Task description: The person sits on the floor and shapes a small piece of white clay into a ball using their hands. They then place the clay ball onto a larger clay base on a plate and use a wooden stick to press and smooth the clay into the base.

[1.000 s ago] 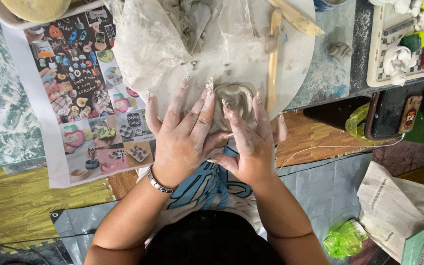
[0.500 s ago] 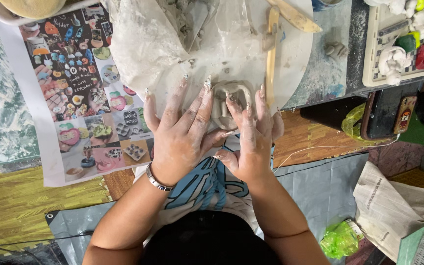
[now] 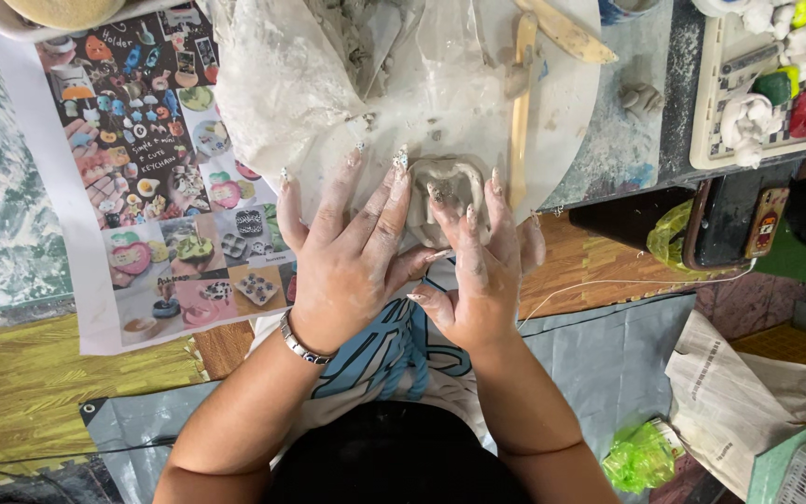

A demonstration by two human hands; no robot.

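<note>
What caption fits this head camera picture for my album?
Left hand and right hand press a small clay piece on a round board.

Printed reference sheet with a collage of small colourful craft photos [image 3: 156,187] is lying upper left. Long pale wooden modelling stick [image 3: 519,103] is resting upright at top centre, crumpled clear plastic sheet [image 3: 300,84] sitting left of it. White tray of small painted figures [image 3: 767,84] is sitting upper right. Crumpled grey newspaper [image 3: 748,401] and bright green plastic bag [image 3: 641,457] are lying lower right.
</note>
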